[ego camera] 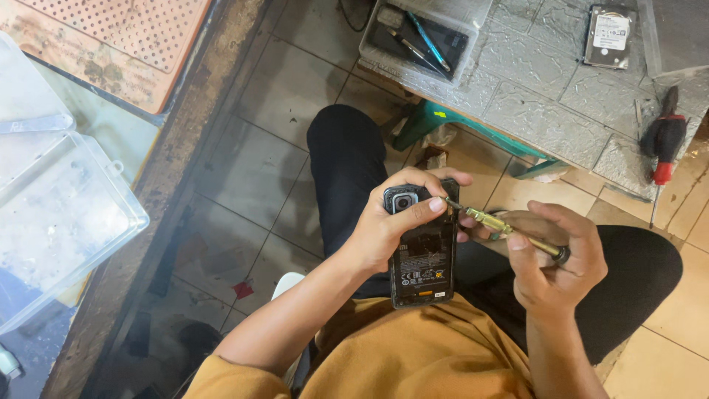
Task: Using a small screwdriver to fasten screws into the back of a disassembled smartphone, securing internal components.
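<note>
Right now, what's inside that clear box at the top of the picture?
Inside the clear box lie a blue pen-like tool and a dark, thinner one on a dark bottom. What lies under them cannot be seen.

One opened phone (pixel 423 251), one brass-handled screwdriver (pixel 509 227), two hands: left hand (pixel 384 225), right hand (pixel 554 262); one red-and-black screwdriver (pixel 662 144); one hard drive (pixel 610 35). One grey tray (pixel 384 55) with two pens (pixel 421 41); two clear plastic boxes (pixel 63 214); one perforated orange mat (pixel 125 44).
</note>
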